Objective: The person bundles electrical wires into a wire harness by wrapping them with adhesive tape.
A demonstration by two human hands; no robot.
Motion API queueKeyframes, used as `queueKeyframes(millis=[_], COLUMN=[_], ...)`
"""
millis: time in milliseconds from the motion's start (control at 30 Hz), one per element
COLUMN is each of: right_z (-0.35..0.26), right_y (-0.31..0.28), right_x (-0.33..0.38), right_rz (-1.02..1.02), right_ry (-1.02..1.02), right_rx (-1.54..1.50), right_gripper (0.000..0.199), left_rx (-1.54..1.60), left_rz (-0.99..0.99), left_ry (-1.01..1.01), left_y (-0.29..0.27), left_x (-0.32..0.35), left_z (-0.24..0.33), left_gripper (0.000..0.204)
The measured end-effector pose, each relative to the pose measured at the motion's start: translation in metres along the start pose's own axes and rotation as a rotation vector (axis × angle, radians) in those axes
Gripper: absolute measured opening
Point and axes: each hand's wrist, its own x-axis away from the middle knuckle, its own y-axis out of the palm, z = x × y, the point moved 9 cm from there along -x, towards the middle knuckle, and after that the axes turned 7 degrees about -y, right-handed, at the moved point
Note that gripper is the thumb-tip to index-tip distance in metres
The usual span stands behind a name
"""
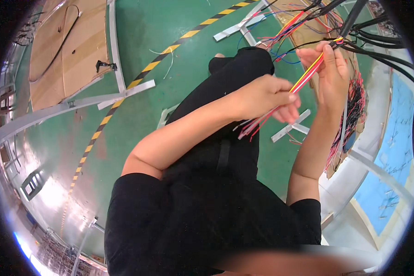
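Note:
A bundle of thin red, yellow and white wires (307,77) stretches between my two hands. My left hand (269,97) is closed round its lower part, and loose wire ends fan out below toward my lap. Higher up, my right hand (330,64) pinches the same bundle with thumb and fingers, close to where it comes out of a black sheathed cable (353,20). The cable runs up to the top right edge. Part of the bundle is hidden inside my left hand.
More loose coloured wires (290,27) lie on a cardboard-topped stand at the far right. A dense bunch of red and black wires (354,103) hangs beside my right forearm. At left stands a cardboard-covered table (69,46); striped tape (145,71) crosses the green floor.

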Motion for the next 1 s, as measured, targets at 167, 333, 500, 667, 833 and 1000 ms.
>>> queueKeyframes(millis=[167, 333, 500, 667, 833, 1000], right_z=[0.003, -0.002, -0.001, -0.005, -0.004, -0.008], right_y=[-0.005, -0.007, -0.009, -0.011, -0.008, -0.013], right_x=[-0.005, -0.003, -0.004, -0.002, -0.004, -0.005], right_rz=[0.028, 0.041, 0.052, 0.044, -0.001, -0.009], right_ry=[-0.011, -0.017, -0.009, -0.005, -0.017, -0.038], right_rx=[0.115, 0.153, 0.195, 0.178, 0.113, 0.098], right_gripper=[0.025, 0.026, 0.026, 0.028, 0.030, 0.031], left_rx=[0.094, 0.176, 0.240, 0.295, 0.301, 0.331], left_rz=[-0.075, -0.081, -0.155, -0.213, -0.224, -0.238], left_ry=[-0.222, -0.248, -0.220, -0.222, -0.202, -0.191], left_y=[-0.002, 0.003, 0.006, 0.010, 0.010, 0.012], left_x=[0.037, 0.047, 0.047, 0.045, 0.047, 0.046], left_z=[-0.048, -0.049, -0.047, -0.049, -0.047, -0.048], left_gripper=[0.031, 0.030, 0.030, 0.032, 0.033, 0.034])
